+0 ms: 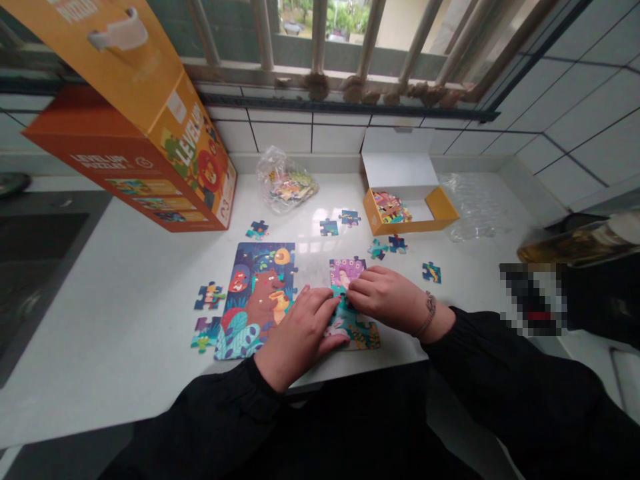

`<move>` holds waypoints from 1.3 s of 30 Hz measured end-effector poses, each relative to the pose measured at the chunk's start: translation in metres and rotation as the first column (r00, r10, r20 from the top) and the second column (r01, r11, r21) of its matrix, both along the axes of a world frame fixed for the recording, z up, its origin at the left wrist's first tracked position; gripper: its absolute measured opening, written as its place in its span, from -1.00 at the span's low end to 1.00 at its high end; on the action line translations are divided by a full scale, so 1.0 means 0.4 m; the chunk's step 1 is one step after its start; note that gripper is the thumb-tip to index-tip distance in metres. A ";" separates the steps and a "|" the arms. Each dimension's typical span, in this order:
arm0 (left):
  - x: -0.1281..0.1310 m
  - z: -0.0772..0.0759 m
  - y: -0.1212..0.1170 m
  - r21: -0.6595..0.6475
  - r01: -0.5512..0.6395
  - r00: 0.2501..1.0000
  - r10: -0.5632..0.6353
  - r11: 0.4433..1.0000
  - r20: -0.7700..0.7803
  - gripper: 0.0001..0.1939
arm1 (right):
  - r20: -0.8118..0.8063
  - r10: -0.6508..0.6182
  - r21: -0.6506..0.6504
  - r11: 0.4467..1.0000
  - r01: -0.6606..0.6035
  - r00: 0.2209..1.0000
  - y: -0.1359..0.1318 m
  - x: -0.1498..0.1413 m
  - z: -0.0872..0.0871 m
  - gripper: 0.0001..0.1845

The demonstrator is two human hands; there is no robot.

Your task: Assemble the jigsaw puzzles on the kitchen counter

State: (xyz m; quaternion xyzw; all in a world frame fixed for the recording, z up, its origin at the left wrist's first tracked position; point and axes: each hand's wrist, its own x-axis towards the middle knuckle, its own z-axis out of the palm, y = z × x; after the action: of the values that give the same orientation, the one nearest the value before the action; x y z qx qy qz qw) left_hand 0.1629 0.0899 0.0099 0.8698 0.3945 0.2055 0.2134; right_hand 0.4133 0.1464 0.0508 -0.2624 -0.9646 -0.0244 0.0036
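Hands (303, 323) (383, 297) (two: left half-spread, right curled, its hold unclear) touch one peacock puzzle (346, 268).

Kitchen, white countertop (150, 287), tiled wall (583, 103), amber bottle (565, 247)

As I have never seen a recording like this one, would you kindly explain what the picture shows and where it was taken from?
There is no machine here: a camera worn on a person's head looks forward and down at their own bare left hand and bare right hand. On the white countertop lies a dark-blue jigsaw section with a brown bear; to its right is a narrower teal-and-purple jigsaw section. The left hand lies over that section's left side, thumb apart from fingers; the right hand bends over it from the right. Whether the right one pinches anything is hidden. Around them are loose, colourful cardboard jigsaw pieces, and farther back are a tall orange cardboard box, a clear plastic bag of pieces and a small, open yellow cardboard box.
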 end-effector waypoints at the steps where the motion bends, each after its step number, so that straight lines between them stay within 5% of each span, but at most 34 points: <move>1: -0.001 -0.002 0.000 0.006 0.003 1.000 -0.003 1.000 0.000 -0.31 | -0.005 0.005 0.001 1.000 -0.005 1.000 -0.002 0.000 -0.002 -0.81; 15: 0.004 -0.008 -0.003 0.011 0.012 0.994 -0.011 1.000 -0.106 -0.30 | -0.136 -0.034 -0.147 0.989 0.014 0.990 -0.026 0.030 -0.023 -0.82; 18: 0.003 -0.006 -0.003 0.011 0.010 0.993 -0.009 1.000 -0.120 -0.31 | -0.302 -0.202 -0.201 0.969 0.145 0.932 -0.028 0.059 -0.014 -0.76; 22: 0.002 -0.001 -0.004 0.009 0.032 0.990 -0.030 0.999 -0.138 -0.21 | -0.431 -0.480 -0.199 0.876 0.438 0.764 -0.048 0.104 0.001 -0.75; 27: -0.001 0.004 -0.003 0.017 0.045 0.989 -0.042 0.999 -0.144 0.05 | -0.409 -0.574 -0.228 0.817 0.529 0.710 -0.111 0.139 -0.017 -0.77; 32: -0.015 0.005 -0.003 0.022 0.051 0.982 -0.046 0.998 -0.185 -0.01 | -0.434 -0.631 -0.239 0.769 0.593 0.643 -0.167 0.158 -0.058 -0.76; 39: -0.042 0.013 -0.007 0.050 0.019 0.983 -0.009 0.999 -0.185 -0.08 | -0.377 -0.552 -0.258 0.834 0.488 0.744 -0.187 0.042 -0.067 -0.44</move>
State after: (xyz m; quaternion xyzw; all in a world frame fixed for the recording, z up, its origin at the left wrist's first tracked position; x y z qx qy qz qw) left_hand 0.1462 0.0871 0.0152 0.8931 0.4010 0.1325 0.1548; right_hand 0.4299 0.0717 0.0242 -0.5192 -0.8258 0.1041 0.1939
